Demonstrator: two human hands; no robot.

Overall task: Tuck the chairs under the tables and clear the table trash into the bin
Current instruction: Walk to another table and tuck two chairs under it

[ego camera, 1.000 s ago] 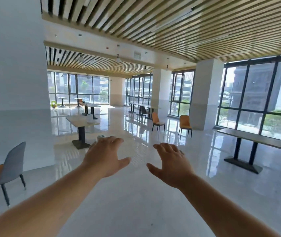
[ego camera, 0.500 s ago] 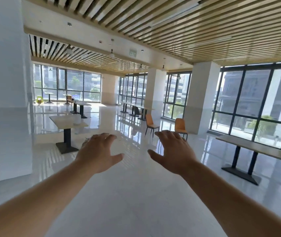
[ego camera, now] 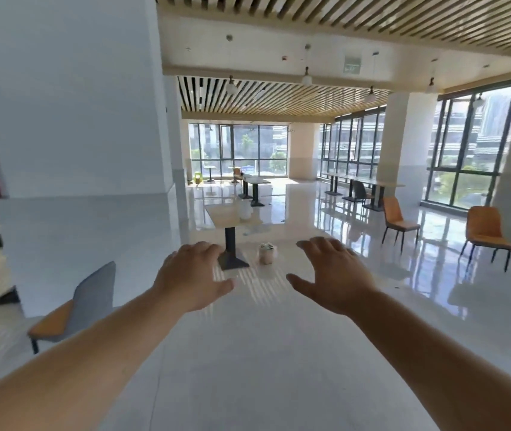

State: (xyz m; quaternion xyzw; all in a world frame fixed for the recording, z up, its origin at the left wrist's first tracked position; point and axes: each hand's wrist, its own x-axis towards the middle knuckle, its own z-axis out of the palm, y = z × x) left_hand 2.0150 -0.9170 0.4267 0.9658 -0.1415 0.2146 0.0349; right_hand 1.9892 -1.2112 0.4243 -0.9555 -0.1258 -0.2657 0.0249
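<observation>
My left hand (ego camera: 190, 275) and my right hand (ego camera: 333, 275) are stretched out in front of me, fingers spread, both holding nothing. Beyond them stands a small pedestal table (ego camera: 226, 214) with a pale object (ego camera: 244, 209) on its top. A small bin (ego camera: 267, 252) with something inside sits on the floor beside the table's base. A grey chair with an orange seat (ego camera: 80, 309) stands loose at the lower left, next to the pillar. Two orange chairs (ego camera: 397, 217) (ego camera: 485, 233) stand free on the right, away from any table.
A wide white pillar (ego camera: 76, 150) fills the left side. More tables (ego camera: 255, 183) (ego camera: 369, 183) stand further back, one with a dark chair (ego camera: 358, 191). Two pillars (ego camera: 403, 144) and tall windows line the right. The glossy floor (ego camera: 263, 353) stretches ahead of me.
The view has swung left: the table and bin now lie straight ahead, the grey chair is back in view, and the long table on the right has left the frame. Both hands stay spread.
</observation>
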